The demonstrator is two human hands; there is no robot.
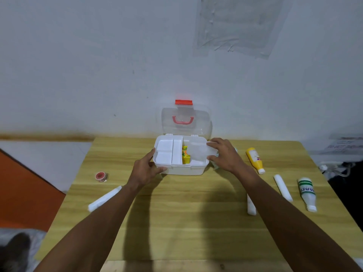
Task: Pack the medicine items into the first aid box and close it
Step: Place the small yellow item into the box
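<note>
The first aid box (181,169) sits at the far centre of the bench (186,222), close to the wall (78,75), with its white base open. Its clear lid (202,122) stands upright behind the base, with a red latch (184,102) on the top edge and a red handle (183,120) visible through the lid. A white tray (167,152) fills the left part of the box. A yellow packet (185,157) stands just right of the tray. The left hand (146,167) grips the front left corner of the box, thumb on the rim and fingers curled against the front wall. The right hand (225,154) pinches the right end of a translucent item (197,152) between thumb and fingers. This item lies over the right part of the box; its kind cannot be determined. Left of the box, a red and white tape roll (101,176) lies on the bench, and a white roll (105,198) lies nearer the front edge. Right of the box, a yellow bottle (255,160) lies on its side, cap toward the front. Farther right lie a second white roll (282,187) and a white bottle with green bands (307,193), also on its side. A third white roll (251,206) lies front right of the box, partly hidden by the right forearm. A clear plastic sheet (239,26) is fixed to the wall above the box.
</note>
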